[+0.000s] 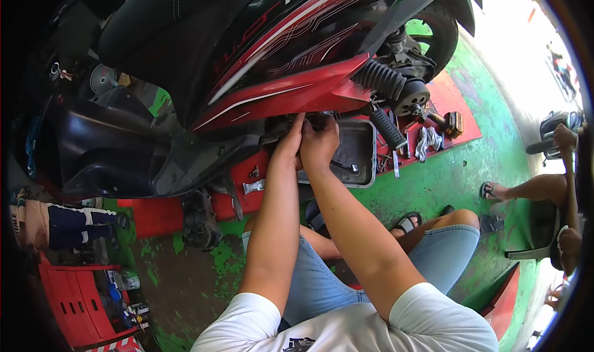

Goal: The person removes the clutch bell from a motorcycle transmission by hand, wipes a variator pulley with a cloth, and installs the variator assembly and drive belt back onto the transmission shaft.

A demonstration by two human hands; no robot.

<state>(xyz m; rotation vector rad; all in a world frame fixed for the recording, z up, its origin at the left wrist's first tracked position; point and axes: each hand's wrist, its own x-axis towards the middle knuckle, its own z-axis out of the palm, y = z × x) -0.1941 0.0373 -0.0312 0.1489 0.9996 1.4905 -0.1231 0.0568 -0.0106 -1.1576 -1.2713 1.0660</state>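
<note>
A scooter with red and black body panels (278,98) fills the upper middle of the head view. Both my hands are side by side, reaching under its lower red edge. My left hand (289,144) has one digit stretched up toward the underside, while its other fingers are hidden. Curled fingers close my right hand (320,144) right beside it; whatever they grip is hidden. Behind and below my right hand lies a grey metal tray (372,160) with a dark inside. A small tool with a shiny end (352,167) rests in the tray near my right forearm.
A red mat (458,95) under the scooter carries hand tools, a white rag (429,143) and a yellow-black power tool (453,124). A dark mechanical part (200,219) stands left. A red cabinet (77,305) is lower left. Other people sit right and stand left.
</note>
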